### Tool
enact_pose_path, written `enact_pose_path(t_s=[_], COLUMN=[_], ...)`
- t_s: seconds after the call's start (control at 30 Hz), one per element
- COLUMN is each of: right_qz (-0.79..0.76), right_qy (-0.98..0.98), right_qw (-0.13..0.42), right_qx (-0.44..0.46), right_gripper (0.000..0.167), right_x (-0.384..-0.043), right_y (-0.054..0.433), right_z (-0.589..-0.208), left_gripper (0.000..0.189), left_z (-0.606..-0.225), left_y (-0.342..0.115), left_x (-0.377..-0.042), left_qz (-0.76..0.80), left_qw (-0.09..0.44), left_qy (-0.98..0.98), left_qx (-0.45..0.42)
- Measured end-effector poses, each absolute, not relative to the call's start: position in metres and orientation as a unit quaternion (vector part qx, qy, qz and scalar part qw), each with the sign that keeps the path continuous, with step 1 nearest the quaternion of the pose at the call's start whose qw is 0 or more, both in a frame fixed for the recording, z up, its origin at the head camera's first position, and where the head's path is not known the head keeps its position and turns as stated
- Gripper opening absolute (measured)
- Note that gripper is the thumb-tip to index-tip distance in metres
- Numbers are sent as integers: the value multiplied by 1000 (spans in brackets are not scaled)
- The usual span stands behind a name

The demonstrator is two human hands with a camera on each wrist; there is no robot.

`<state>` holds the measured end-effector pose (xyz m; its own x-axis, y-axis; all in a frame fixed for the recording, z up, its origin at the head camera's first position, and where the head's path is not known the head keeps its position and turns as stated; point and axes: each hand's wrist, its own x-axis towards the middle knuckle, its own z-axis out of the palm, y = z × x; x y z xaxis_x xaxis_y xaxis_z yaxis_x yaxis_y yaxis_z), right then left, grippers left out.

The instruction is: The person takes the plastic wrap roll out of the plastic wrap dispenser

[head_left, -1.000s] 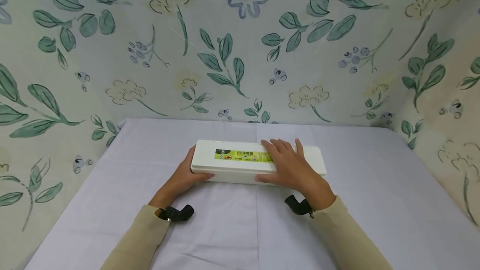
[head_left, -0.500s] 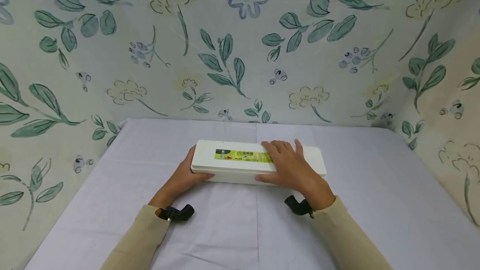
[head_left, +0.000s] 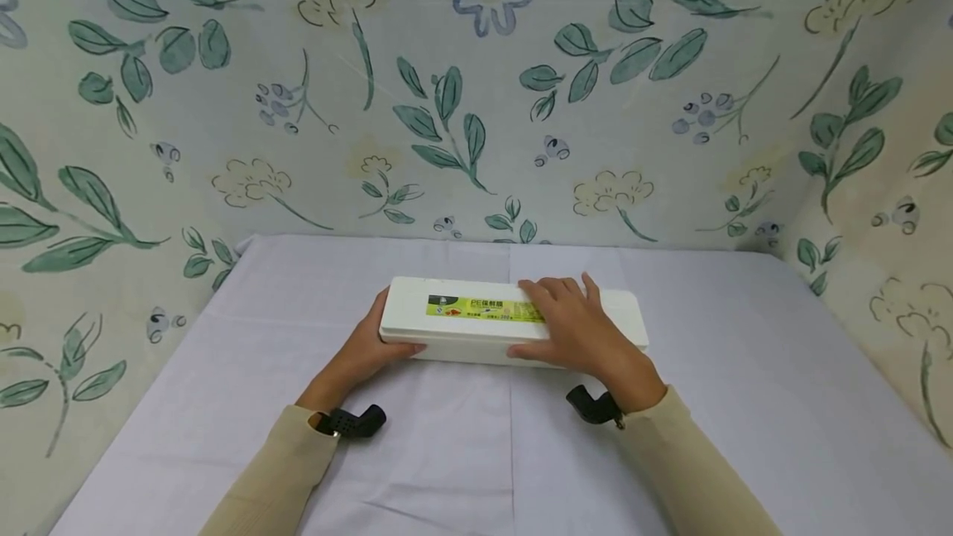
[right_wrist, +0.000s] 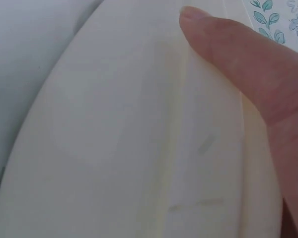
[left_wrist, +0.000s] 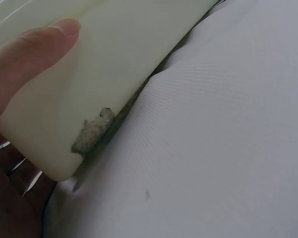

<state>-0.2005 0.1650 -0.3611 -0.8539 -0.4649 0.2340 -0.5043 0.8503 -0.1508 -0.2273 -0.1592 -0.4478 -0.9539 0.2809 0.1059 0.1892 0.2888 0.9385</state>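
Observation:
A long white cling film box (head_left: 454, 339) with a yellow-green label (head_left: 484, 309) lies crosswise on the cloth. My left hand (head_left: 366, 346) grips its left end, thumb on the front face and fingers behind the end. Over the right half of the lid lies my right hand (head_left: 581, 329), its thumb on the front and its fingers reaching to the far edge. A rough grey patch (left_wrist: 93, 131) marks a lower edge of the box in the left wrist view. In the right wrist view, the thumb (right_wrist: 223, 39) presses near the lid seam.
A white cloth (head_left: 439, 437) with creases covers the table. Behind it and at both sides hangs a floral-patterned curtain or wall covering (head_left: 476, 213). Black wrist cameras sit on both wrists, the left one (head_left: 357, 423) and the right one (head_left: 591, 406).
The little finger of my right hand has leaned slightly left. The box and my left hand stay almost exactly where they were.

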Motion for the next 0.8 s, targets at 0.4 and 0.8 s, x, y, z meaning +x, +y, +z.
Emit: enact_pose_path(t_s=[0.4, 0.8], right_qz=[100, 97], right_qy=[-953, -952], right_qw=[117, 125], right_qx=[260, 260], right_gripper=[95, 94], right_x=[-200, -200], right_y=[165, 164], right_z=[-359, -359], left_gripper=[109, 107], left_z=[-444, -432], left_y=[-159, -156], left_x=[-227, -217], left_qz=[574, 572], left_qw=[49, 41], left_qy=[805, 806], left_qx=[140, 147])
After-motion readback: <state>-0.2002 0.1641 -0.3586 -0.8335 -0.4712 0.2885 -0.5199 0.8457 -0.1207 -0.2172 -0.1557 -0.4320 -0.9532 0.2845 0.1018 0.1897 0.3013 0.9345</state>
